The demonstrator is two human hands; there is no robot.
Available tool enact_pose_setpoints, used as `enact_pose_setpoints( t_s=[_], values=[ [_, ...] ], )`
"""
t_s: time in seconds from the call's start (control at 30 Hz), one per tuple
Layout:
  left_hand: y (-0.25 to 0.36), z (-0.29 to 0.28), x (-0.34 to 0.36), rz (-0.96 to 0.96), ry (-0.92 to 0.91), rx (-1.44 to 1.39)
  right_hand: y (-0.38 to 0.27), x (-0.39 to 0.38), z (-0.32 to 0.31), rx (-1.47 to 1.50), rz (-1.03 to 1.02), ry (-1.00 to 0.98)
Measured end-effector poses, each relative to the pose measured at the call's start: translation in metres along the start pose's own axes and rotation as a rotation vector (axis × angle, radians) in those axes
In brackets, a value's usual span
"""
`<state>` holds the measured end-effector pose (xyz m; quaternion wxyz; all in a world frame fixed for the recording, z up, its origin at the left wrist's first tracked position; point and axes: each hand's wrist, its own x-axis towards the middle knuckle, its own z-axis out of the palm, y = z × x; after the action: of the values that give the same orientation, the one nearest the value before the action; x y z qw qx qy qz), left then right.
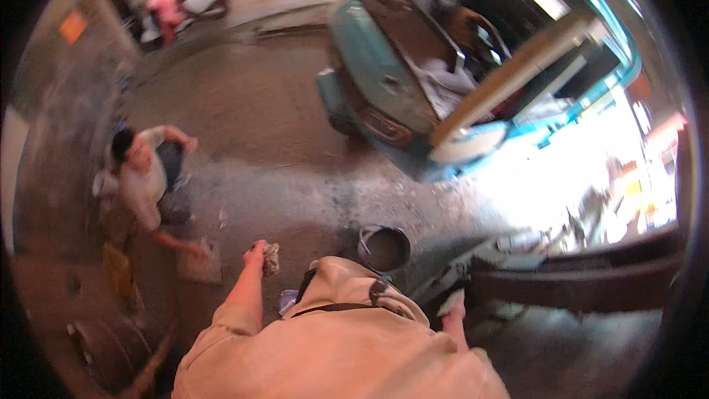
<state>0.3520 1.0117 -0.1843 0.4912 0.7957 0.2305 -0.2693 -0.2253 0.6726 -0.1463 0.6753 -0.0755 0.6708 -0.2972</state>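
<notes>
My left hand (256, 253) is stretched forward over the floor, closed on a crumpled, dirty cloth (271, 259). At my right side, my right hand (453, 306) hangs low near the dark edge of a long metal structure. Something pale shows at its fingers, but blur hides whether it is held. A round bucket (364, 244) with dark contents stands on the floor ahead of me, between my two hands and touching neither.
To the left a person (148, 181) squats, one hand on a flat pale slab (204, 270). A teal vehicle cab (380, 77) fills the upper right. Dark metal beams (576, 288) lie at right, a drum-like object (111, 351) at lower left. Scooters (203, 1) stand far back.
</notes>
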Motion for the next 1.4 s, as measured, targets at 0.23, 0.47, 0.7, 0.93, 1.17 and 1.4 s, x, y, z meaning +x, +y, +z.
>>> enact_pose_setpoints(
  t_s=[0.23,0.47,0.7,0.93,1.17,1.4],
  values=[
    [-0.052,0.046,0.04,-0.184,-0.33,0.171,-0.028,0.057,-0.079,0.303,-0.346,-0.213],
    [-0.057,-0.026,0.091,-0.255,-0.224,0.218,-0.007,-0.01,0.052,0.257,-0.261,-0.354],
    [-0.019,-0.031,0.071,-0.291,-0.305,-0.032,-0.032,-0.026,0.134,0.208,-0.159,-0.476],
    [0.002,0.014,0.003,-0.407,-0.625,-0.56,-0.065,-0.033,0.173,0.07,-0.174,-0.534],
    [0.05,0.03,-0.047,-0.198,-0.781,-0.934,-0.077,-0.035,0.193,0.051,-0.125,-0.878],
    [0.078,0.011,-0.087,-0.106,-0.664,-1.084,-0.074,-0.01,0.182,-0.003,-0.01,-0.786]
  ],
)
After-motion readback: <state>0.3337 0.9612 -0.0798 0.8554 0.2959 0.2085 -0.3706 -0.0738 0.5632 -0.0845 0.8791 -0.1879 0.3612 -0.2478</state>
